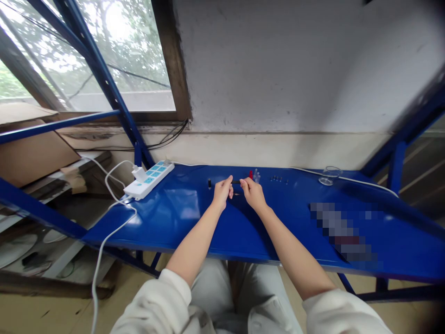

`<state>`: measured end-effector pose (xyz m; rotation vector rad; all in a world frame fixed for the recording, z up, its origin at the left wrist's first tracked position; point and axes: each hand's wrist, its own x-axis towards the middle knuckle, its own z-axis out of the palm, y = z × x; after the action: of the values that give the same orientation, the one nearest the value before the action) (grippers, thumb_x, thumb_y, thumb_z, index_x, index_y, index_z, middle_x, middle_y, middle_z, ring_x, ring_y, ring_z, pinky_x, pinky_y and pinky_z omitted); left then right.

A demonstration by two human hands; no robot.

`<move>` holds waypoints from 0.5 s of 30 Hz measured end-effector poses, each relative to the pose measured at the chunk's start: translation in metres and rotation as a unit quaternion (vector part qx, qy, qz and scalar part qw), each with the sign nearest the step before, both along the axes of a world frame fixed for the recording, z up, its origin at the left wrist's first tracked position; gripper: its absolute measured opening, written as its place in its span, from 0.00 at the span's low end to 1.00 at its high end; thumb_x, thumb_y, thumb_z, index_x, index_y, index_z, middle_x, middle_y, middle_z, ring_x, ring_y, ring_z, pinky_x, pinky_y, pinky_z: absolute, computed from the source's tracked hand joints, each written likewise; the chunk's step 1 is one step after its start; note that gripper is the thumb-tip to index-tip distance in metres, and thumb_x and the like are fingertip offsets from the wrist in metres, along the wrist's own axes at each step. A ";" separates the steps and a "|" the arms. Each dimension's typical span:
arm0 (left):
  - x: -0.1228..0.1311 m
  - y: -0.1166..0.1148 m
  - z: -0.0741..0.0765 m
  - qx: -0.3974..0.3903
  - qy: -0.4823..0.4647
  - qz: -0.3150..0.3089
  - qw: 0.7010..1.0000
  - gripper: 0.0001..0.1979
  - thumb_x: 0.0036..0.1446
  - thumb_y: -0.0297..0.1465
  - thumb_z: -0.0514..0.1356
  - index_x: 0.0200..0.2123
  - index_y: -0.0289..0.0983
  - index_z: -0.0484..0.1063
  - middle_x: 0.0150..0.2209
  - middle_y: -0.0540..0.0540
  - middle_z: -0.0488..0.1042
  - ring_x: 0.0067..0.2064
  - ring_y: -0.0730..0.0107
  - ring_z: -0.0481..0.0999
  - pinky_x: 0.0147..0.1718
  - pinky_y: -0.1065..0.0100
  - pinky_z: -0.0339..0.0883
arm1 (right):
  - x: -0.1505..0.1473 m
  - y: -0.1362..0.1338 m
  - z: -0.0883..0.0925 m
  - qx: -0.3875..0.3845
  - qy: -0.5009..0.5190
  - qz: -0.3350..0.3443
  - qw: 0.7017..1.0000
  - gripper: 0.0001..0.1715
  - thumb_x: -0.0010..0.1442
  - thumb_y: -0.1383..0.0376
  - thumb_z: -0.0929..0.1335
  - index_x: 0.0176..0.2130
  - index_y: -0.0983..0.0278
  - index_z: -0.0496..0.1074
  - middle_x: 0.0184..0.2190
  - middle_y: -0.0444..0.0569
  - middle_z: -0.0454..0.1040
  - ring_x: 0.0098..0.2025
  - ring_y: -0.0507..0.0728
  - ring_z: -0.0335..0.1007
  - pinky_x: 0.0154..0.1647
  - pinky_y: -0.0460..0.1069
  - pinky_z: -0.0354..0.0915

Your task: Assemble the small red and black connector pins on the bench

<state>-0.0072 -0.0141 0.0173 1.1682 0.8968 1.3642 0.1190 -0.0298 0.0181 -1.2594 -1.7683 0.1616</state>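
My left hand [222, 191] and my right hand [253, 192] are stretched out over the blue metal shelf [194, 218], both with fingers pinched. Between their fingertips runs a thin dark rod-like part [237, 182], held at each end. Just behind my right hand lie a small red piece [251, 174] and a few clear tube-like pieces [256, 176]. A short black cylinder [209, 183] stands to the left of my left hand. A row of several tiny dark parts [278, 178] sits to the right.
A white power strip [149, 178] with a white cable [104, 232] lies at the shelf's back left. A clear glass dish [329, 175] sits at the back right beside a white cord. Blue frame struts [104, 79] cross a window. Cardboard [31, 148] lies left.
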 end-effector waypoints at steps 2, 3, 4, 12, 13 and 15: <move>0.000 0.000 0.001 -0.001 -0.002 -0.003 1.000 0.23 0.49 0.47 0.55 0.16 0.36 0.55 0.10 0.55 0.57 0.11 0.82 0.57 0.13 0.75 0.51 | 0.000 0.000 0.000 -0.001 0.003 -0.003 1.000 0.22 0.61 0.55 0.54 0.28 0.63 0.66 0.20 0.45 0.67 0.21 0.50 0.62 0.24 0.43 0.54; 0.000 -0.001 0.001 0.002 -0.005 -0.006 1.000 0.22 0.49 0.47 0.55 0.18 0.35 0.58 0.12 0.54 0.60 0.12 0.82 0.58 0.13 0.76 0.51 | 0.001 0.000 0.000 0.001 0.005 -0.008 1.000 0.22 0.61 0.55 0.54 0.28 0.63 0.66 0.20 0.45 0.67 0.21 0.50 0.62 0.25 0.43 0.54; 0.000 -0.001 0.002 0.006 -0.009 -0.011 1.000 0.21 0.48 0.48 0.55 0.21 0.34 0.61 0.14 0.53 0.63 0.13 0.82 0.60 0.13 0.76 0.52 | 0.001 0.000 0.001 0.003 0.009 -0.016 1.000 0.22 0.61 0.55 0.54 0.28 0.64 0.65 0.20 0.45 0.67 0.21 0.50 0.62 0.25 0.44 0.54; 0.001 -0.002 0.003 0.030 0.013 -0.030 0.999 0.19 0.47 0.45 0.58 0.33 0.34 0.67 0.20 0.52 0.67 0.15 0.81 0.63 0.13 0.76 0.53 | 0.003 0.002 0.001 -0.001 0.015 -0.036 0.999 0.22 0.61 0.55 0.53 0.29 0.63 0.65 0.21 0.45 0.68 0.22 0.50 0.63 0.26 0.44 0.55; 0.001 -0.001 0.002 0.032 0.014 -0.025 0.999 0.19 0.47 0.45 0.58 0.32 0.34 0.67 0.19 0.53 0.67 0.15 0.81 0.63 0.13 0.76 0.53 | 0.003 0.002 0.001 -0.002 0.013 -0.035 0.999 0.22 0.61 0.55 0.53 0.28 0.63 0.65 0.21 0.45 0.68 0.22 0.50 0.63 0.26 0.44 0.55; 0.001 -0.001 0.001 0.036 0.018 -0.019 0.999 0.19 0.48 0.46 0.57 0.30 0.34 0.66 0.18 0.53 0.66 0.14 0.82 0.62 0.13 0.77 0.53 | 0.003 0.002 0.000 -0.002 0.008 -0.033 0.999 0.22 0.61 0.55 0.53 0.28 0.63 0.65 0.21 0.45 0.68 0.22 0.50 0.63 0.25 0.44 0.55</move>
<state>-0.0061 -0.0151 0.0186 1.2633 0.8532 1.3579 0.1215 -0.0278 0.0184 -1.3139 -1.7116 0.1384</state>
